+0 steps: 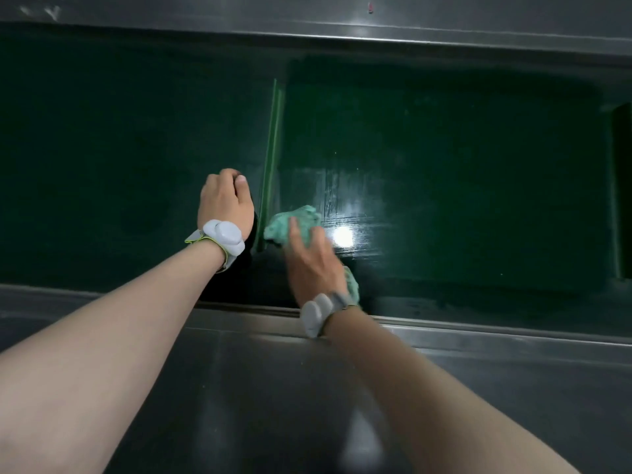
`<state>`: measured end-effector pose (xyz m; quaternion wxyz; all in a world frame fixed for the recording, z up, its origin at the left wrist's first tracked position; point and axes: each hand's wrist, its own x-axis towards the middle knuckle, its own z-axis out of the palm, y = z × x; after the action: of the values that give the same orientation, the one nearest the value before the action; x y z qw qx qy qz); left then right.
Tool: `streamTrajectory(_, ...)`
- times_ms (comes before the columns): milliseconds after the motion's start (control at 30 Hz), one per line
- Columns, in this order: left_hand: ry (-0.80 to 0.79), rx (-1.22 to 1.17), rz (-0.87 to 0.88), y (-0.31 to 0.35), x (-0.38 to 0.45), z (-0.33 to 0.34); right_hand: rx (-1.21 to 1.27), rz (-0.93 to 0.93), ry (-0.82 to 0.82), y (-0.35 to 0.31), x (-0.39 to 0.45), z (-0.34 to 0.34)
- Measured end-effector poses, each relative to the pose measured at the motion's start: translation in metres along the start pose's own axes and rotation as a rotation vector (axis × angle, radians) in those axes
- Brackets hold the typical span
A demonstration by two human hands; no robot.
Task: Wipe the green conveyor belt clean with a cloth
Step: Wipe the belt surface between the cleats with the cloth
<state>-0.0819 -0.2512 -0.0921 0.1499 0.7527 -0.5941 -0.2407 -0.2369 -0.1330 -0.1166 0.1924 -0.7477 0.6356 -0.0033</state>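
The dark green conveyor belt (444, 138) runs across the view between two steel rails. An upright green cleat (272, 155) crosses it near the middle. My right hand (313, 258) presses a crumpled light green cloth (301, 222) onto the belt just right of the cleat; part of the cloth also shows by my wrist. A wet, shiny patch with streaks lies right of the cloth. My left hand (224, 203) rests on the belt left of the cleat with its fingers curled into a fist and nothing visible in it.
A steel ledge (273, 388) lies between me and the belt, with both forearms reaching over it. A steel rail (376, 29) borders the far side. Another cleat (620, 193) stands at the right edge. Both wrists carry grey bands.
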Motion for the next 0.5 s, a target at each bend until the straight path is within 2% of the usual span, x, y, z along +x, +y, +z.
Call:
streamTrajectory(67,-0.023,0.028,0.014,-0.001,-0.002,0.002,-0.057,0.055,0.083,0.048,-0.008,-0.011)
streamTrajectory(167,-0.055,0.040,-0.003,0.002,0.003,0.000,0.015,0.439,0.205,0.118,-0.026,-0.042)
streamTrajectory(300,-0.079,0.022,-0.054,0.007,0.015,-0.001,0.079,0.726,0.269,0.153,-0.036,-0.072)
streamTrajectory(367,-0.061,0.044,-0.041,0.009,0.014,0.002,0.073,0.630,0.282,0.129,-0.027,-0.066)
streamTrajectory(500,0.002,0.070,-0.036,0.002,0.013,0.007,0.091,0.385,0.147,0.041,0.022,-0.039)
